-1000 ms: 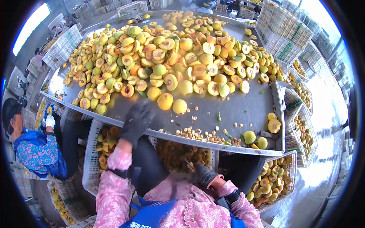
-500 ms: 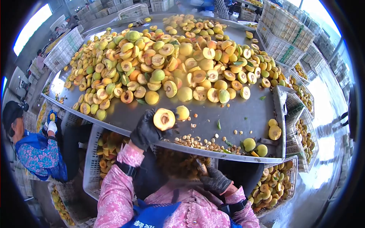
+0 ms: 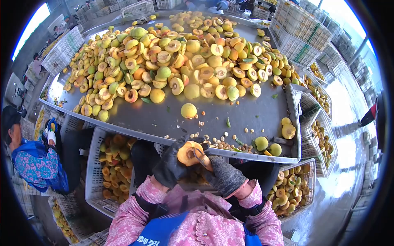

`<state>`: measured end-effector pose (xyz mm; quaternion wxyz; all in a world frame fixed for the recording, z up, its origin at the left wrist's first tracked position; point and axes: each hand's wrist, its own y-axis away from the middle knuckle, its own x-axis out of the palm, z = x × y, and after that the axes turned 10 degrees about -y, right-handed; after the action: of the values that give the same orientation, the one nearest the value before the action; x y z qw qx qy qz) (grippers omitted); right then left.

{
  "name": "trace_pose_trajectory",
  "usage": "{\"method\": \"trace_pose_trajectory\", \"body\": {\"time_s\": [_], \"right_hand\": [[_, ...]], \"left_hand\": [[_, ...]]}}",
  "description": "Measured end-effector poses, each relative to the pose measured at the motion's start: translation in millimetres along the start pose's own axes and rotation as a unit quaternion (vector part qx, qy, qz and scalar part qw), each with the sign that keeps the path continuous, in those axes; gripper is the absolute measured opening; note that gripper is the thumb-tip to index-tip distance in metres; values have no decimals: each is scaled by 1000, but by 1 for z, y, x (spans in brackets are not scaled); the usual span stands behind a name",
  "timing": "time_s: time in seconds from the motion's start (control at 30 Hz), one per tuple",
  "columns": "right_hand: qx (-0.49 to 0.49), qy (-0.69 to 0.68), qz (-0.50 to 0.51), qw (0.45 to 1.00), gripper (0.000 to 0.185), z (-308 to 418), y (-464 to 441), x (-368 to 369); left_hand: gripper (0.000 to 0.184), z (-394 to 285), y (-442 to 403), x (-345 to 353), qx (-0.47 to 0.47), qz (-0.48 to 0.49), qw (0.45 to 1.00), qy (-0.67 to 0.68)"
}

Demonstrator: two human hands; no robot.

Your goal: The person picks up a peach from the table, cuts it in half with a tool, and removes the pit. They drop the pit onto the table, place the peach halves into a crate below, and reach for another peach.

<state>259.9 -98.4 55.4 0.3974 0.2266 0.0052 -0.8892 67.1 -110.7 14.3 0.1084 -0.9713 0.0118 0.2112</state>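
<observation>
In a black glove, my left hand (image 3: 171, 160) is closed around a halved yellow peach (image 3: 189, 153), its cut face turned up. My right hand (image 3: 227, 177), in a grey-black glove, grips a pitting tool (image 3: 207, 163) with a light handle. The tool's thin metal end touches the middle of the cut face, where the stone sits or sat; I cannot tell which. Both hands are just in front of the metal table's near edge, above my lap. Close beyond them lie loose peach stones (image 3: 223, 144) and a whole-looking yellow peach (image 3: 188, 110).
A large heap of peach halves (image 3: 164, 61) covers the back of the metal table (image 3: 143, 119). Crates of peaches stand at my left (image 3: 91, 180) and right (image 3: 310, 180). Stacked crates (image 3: 299, 28) rise at the back right. A co-worker (image 3: 39, 164) sits at the left.
My left hand has brought the peach half down from above the table toward my lap. My right hand has risen, and its tool now meets the peach half. The view has shifted slightly.
</observation>
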Motion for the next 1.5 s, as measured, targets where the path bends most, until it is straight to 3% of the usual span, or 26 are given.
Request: {"method": "trace_pose_trajectory", "body": {"time_s": [0.03, 0.07, 0.17, 0.3, 0.4, 0.5, 0.6, 0.77, 0.87, 0.97, 1.13, 1.2, 1.3, 1.37, 1.4, 1.5], "right_hand": [[2, 3, 0, 1000, 35, 1, -1, 0], [5, 5, 0, 1000, 34, 1, -1, 1], [-7, 9, -5, 1000, 32, -7, -1, 7], [6, 34, 5, 999, 34, -11, 0, 10], [-118, 26, -51, 991, 43, -9, -2, 16], [-12, 69, 18, 997, 52, -12, 1, 15], [-9, -8, 17, 1000, 55, -15, 0, 15], [15, -1, 29, 999, 56, -31, -4, 23], [6, -41, 36, 998, 57, -25, -3, 21], [17, -43, 60, 997, 58, -23, -4, 20], [75, -40, 96, 992, 36, -25, -6, 24], [21, -122, 53, 991, 33, -91, -9, 58], [-21, -31, 71, 997, 25, -90, -8, 62], [28, -31, 101, 994, 28, -77, -6, 49], [53, -31, 115, 991, 30, -69, -5, 44], [-89, 41, 63, 993, 40, -66, 2, 43]], "left_hand": [[17, -2, 0, 2, 38, -6, 998, -57], [16, -6, 3, 1, 8, 15, 997, -75], [17, -9, 5, 3, -26, 29, 999, -30], [17, 1, 9, 13, -5, -4, 999, -32], [15, -6, 8, 14, -7, -7, 999, -30], [15, -16, 7, 12, -3, -3, 998, -58], [20, -15, 6, 16, -22, -11, 998, -54], [19, -9, 7, 23, -51, -26, 997, 47], [21, 14, 11, 27, -5, 6, 1000, -26], [11, 27, 15, 25, -31, 61, 996, 57], [14, 23, 20, 18, 1, 22, 1000, -6], [14, 17, 20, 12, 6, 43, 999, -8], [16, 10, 14, 1, 18, 125, 991, -47], [18, 13, 14, -2, 28, 171, 979, -107], [20, 9, 16, -2, 22, 147, 985, -91], [26, 15, 27, 4, -4, 101, 995, -14]]}}
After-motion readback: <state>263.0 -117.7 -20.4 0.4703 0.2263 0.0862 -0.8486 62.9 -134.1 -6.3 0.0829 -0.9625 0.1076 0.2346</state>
